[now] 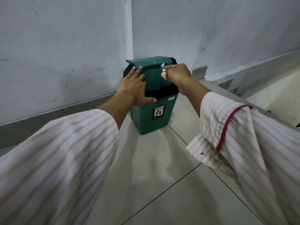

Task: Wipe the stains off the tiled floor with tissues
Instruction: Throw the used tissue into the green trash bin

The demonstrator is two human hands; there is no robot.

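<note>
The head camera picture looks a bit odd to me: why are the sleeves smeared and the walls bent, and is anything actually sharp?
Head view: the striped white sleeves near the lens are motion-blurred; the wide lens bows the grey walls and floor edges; the green plastic swing-lid bin, left hand and right hand pinching a crumpled tissue are fairly sharp; light is dim and even, with a soft sheen on the pale floor tiles.

Bin: small green plastic swing-lid bin (150,120), smooth, dull sheen, under the left fingers.
Tissue: crumpled white paper tissue (163,73), soft, matt, pinched at the right fingertips.
Floor: pale grey tiled floor (162,168), smooth, glossy.
Sleeves: white pink-striped cloth sleeves (65,151), matt.
Wall: painted grey wall (56,46), matt, scuffed.
</note>
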